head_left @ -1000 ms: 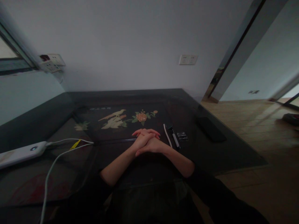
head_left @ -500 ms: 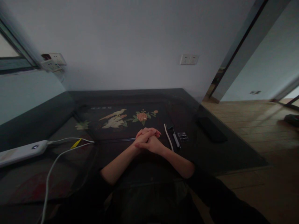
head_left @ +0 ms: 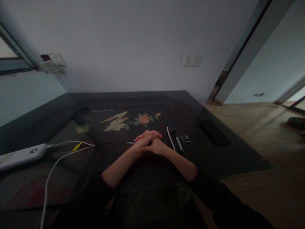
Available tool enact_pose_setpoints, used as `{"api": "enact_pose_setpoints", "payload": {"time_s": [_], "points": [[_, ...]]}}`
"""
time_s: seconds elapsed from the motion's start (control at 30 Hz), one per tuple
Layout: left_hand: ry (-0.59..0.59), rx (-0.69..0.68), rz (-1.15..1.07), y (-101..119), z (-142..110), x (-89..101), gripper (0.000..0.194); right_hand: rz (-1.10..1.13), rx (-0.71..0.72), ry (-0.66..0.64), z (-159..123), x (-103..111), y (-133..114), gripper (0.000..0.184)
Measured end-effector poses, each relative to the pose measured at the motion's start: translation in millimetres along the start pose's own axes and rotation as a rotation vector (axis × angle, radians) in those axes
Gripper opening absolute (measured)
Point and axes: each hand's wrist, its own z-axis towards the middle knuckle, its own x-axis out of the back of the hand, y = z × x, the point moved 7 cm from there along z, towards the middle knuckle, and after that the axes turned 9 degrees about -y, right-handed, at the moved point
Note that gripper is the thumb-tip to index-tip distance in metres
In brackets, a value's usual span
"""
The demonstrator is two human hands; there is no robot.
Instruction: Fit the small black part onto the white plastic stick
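Observation:
My left hand [head_left: 145, 142] and my right hand [head_left: 156, 147] are clasped together above the near part of a dark tabletop [head_left: 166, 173]. Their fingers are folded over one another, and no object shows between them. Just right of my right hand lies a thin, curved white strip [head_left: 171, 139]. Beside it is a razor [head_left: 179, 143] with a grey handle and a dark head pointing away from me. A small clear case [head_left: 186, 139] with dark pieces inside lies to the razor's right.
A dark flat rectangular object [head_left: 215, 133] lies on the right side of the table. At left is a white power strip [head_left: 23, 156] with a white cable [head_left: 47, 181] bearing a yellow tag [head_left: 76, 147]. Behind the table, the wall [head_left: 124, 47] carries sockets [head_left: 192, 60].
My hands stay clasped and have shifted very slightly left in view, along with the whole scene. The objects on the table keep their places.

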Motion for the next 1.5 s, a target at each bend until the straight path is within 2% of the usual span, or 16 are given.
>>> {"api": "enact_pose_setpoints", "payload": {"time_s": [0.07,0.13,0.27,0.4,0.7,0.93,1.13,1.5], "points": [[-0.012,0.044,0.007,-4,2,2.3,0.018,0.008,0.011,0.013,0,-1,3,0.043],[-0.023,0.074,-0.008,-6,3,1.9,0.019,-0.006,0.013,0.045,-1,-1,5,0.045],[-0.005,0.095,-0.121,-4,2,-1.5,0.02,-0.054,-0.016,0.128,-1,1,4,0.037],[-0.017,0.111,-0.156,-3,0,-2.5,0.016,-0.002,-0.017,0.141,-1,1,-1,0.029],[-0.071,0.094,-0.184,-6,-1,-2.3,0.021,-0.018,-0.018,0.181,-2,-2,3,0.034],[-0.075,0.075,-0.256,6,-6,-11.4,0.017,-0.044,-0.069,0.221,-2,-2,16,0.039],[-0.055,0.063,-0.28,4,-7,-10.8,0.023,-0.081,-0.093,0.262,-3,-2,23,0.041],[-0.054,0.09,-0.413,0,-8,-13.8,0.018,-0.088,-0.076,0.311,-4,-1,15,0.03]]}}
